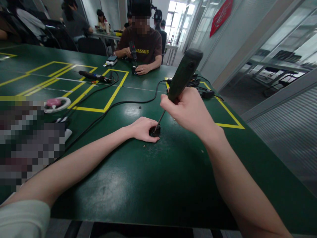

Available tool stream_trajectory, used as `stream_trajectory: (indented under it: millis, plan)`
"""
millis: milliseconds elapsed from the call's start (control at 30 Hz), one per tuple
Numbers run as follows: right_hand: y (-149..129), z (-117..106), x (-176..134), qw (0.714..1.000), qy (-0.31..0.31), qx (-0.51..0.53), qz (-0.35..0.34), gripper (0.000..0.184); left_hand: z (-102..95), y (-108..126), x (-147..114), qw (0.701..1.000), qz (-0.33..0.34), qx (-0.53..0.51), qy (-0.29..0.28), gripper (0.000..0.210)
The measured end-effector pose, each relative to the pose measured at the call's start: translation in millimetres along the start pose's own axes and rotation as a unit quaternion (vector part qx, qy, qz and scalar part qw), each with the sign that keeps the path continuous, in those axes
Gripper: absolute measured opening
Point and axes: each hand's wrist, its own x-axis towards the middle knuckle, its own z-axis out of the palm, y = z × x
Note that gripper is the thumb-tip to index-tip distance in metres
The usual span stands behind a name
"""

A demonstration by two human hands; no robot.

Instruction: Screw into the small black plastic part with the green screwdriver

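Head cam: L hand (145, 129) lies low on the green table (173, 185), thumb + fingers curled round a small round black part (155, 131), pinching it from the sides; part sits on the table, approx. mid-view. R hand (190, 109) is up & to the right, fingers closed round the lower end of a dark driver (184, 74), thumb along its near side. Driver's tilted, butt up & right, thin shaft (160, 119) slanting down-left to the part; can't tell if the tip is seated. Tiny bit (144, 146) lies just below L hand. Black cable (123, 102) runs across the table behind L hand. Yellow tape (115, 94) marks boxes further back, w/ a black tool (90, 76) lying across one; black cords (208, 94) are bunched beyond R hand. Pink/white item (54, 103) is at far L, next to a pixelated patch, contents unclear. Opp. side: co-worker in a dark tee (142, 43) holds a 2nd driver (133, 49) upright over a small black block (134, 69), other hand beside it; white gadget (112, 60) nearby.
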Motion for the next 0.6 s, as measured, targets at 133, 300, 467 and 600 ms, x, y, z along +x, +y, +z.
stream_trajectory:
  millis: [133,300,467,600]
  plan:
    - [-0.3,-0.1,0.0,1.000,-0.001,-0.003,0.000,0.032,-0.3,0.3,0.0,1.000,-0.005,0.007,-0.002,0.035]
    - [-1.2,-0.1,0.6,1.000,-0.005,-0.008,0.005,0.033,-0.7,2.3,0.4,1.000,-0.010,0.016,-0.006,0.035]
    - [0.8,1.1,0.6,1.000,-0.004,-0.008,0.002,0.032,-2.2,4.5,1.2,1.000,-0.014,0.022,-0.015,0.034]
    - [1.2,1.5,0.3,1.000,0.000,-0.003,-0.005,0.030,-3.2,4.6,1.3,1.000,-0.012,0.018,-0.007,0.034]
